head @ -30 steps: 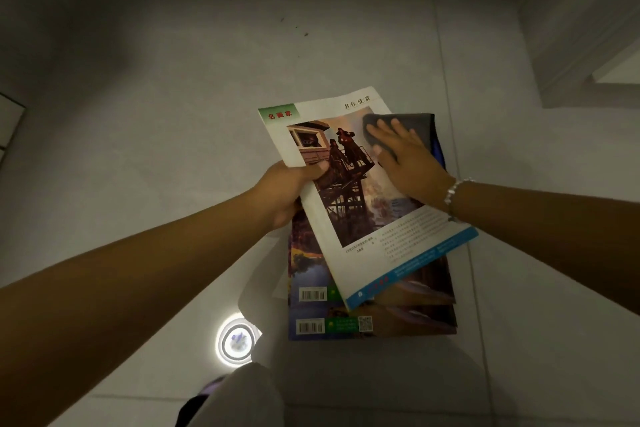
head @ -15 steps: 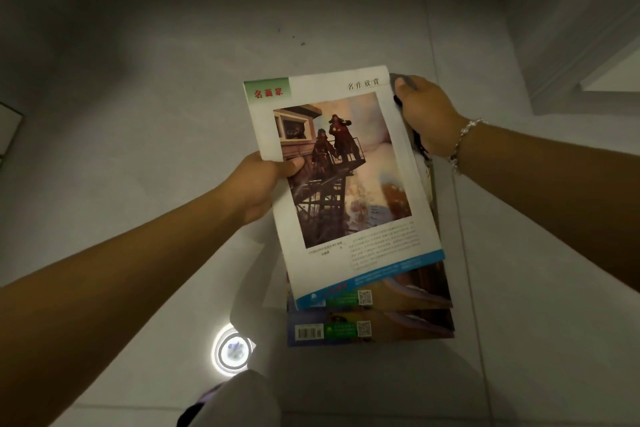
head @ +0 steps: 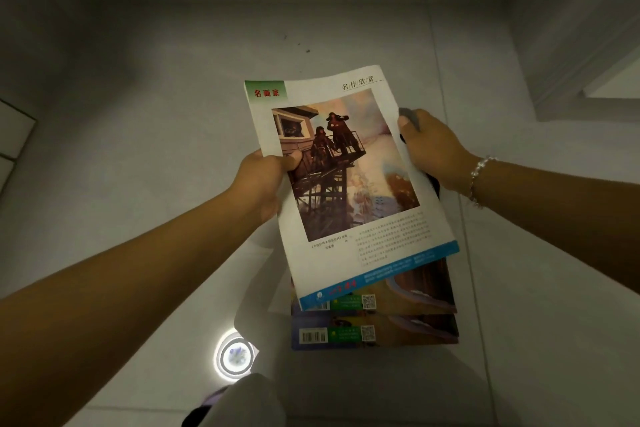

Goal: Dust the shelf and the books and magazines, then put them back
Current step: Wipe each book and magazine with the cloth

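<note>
arms: bare, no sleeves | right wrist: silver bead bracelet (head: 479, 180) | legs: pale grey trousers (head: 247, 402)

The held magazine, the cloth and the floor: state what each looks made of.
Held magazine: thin glossy paper, judging by its printed cover and curling edge. Cloth: dark grey soft fabric, bunched in the right hand; weave too small to tell. Floor: pale polished tile, likely ceramic, with grout lines and a lamp reflection.

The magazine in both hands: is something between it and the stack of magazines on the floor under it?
Nothing visible lies between them. The left hand pinches the magazine at its left edge; the right hand, gripping a grey cloth, holds its right edge. The stack lies on the floor, its covered part hidden.
</note>
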